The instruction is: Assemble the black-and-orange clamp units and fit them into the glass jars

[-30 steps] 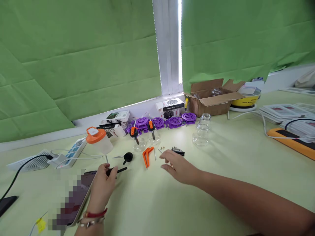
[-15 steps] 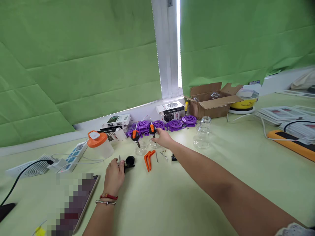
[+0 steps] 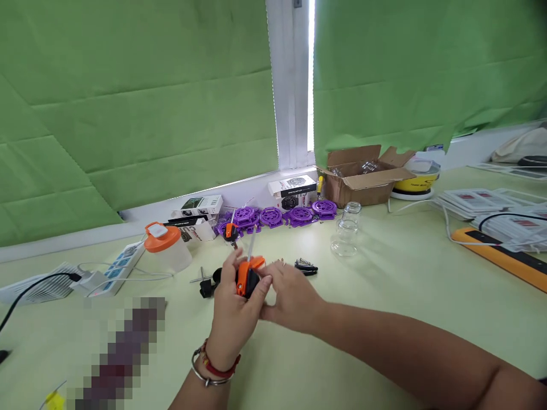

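My left hand (image 3: 237,310) is wrapped around an orange-and-black lid (image 3: 247,278) with a pale rod standing up from it. At the lid's right side, my right hand (image 3: 290,293) has its fingers curled in and touching it; whatever lies underneath is hidden by both hands. A black part with a metal crossbar (image 3: 207,286) lies just left of my left hand. Beyond the hands stands a second orange-and-black lid (image 3: 231,232), also with a rod. A black tool with a row of bits (image 3: 306,267) rests past my right hand.
Purple plastic parts (image 3: 271,217) line the back by the wall, near small printed boxes (image 3: 294,191). A stacked clear glass vessel (image 3: 345,233) and an open cardboard box (image 3: 363,185) stand right. Leftward are an orange-lidded jug (image 3: 168,250) and a power strip (image 3: 122,267).
My right hand has brought one rodded lid from the back toward me. My left hand has let go of the black part and moved right onto the lid.
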`<action>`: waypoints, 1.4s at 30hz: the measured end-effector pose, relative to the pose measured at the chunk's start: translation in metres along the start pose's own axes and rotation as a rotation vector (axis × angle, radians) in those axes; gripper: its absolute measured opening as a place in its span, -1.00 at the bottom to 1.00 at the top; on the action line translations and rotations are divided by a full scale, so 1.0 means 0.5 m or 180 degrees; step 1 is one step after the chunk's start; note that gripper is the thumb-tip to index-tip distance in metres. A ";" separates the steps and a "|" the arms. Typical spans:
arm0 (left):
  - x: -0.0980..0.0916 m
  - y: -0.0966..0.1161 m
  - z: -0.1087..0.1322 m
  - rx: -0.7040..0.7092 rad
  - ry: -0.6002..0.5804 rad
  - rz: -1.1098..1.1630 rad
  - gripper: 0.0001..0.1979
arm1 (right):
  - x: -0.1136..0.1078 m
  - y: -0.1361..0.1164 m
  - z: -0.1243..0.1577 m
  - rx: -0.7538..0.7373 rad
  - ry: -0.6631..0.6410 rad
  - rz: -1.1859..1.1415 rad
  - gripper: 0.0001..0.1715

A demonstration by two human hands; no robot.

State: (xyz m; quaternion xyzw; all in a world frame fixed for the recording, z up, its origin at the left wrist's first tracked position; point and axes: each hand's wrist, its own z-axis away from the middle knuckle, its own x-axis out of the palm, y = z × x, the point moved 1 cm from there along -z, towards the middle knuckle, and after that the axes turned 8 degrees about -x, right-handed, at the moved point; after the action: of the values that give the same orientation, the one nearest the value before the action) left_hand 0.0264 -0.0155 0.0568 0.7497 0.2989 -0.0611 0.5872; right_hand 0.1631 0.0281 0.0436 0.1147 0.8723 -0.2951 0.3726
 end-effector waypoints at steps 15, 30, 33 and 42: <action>-0.019 -0.075 0.000 -0.1025 0.0234 0.0766 -0.57 | 0.084 0.097 0.107 0.0586 -0.1461 0.0933 -0.28; -0.024 -0.077 -0.002 -0.1120 -0.0083 0.1368 -0.62 | 0.084 0.080 0.067 0.0481 -0.1104 0.0444 -0.45; -0.021 -0.072 0.000 -0.1223 -0.0413 0.1931 -0.67 | 0.041 0.089 0.040 0.0902 -0.0350 -0.0545 -0.55; 0.013 -0.057 0.019 -0.1551 -0.1149 0.2407 -0.74 | 0.020 0.120 0.012 0.2586 0.0341 -0.3239 -0.56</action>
State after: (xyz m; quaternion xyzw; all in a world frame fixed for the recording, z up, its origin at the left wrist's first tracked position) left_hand 0.0195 -0.0181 0.0268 0.6240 -0.0955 0.0993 0.7692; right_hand 0.1849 0.0723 0.0076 -0.1664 0.6541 -0.7346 0.0694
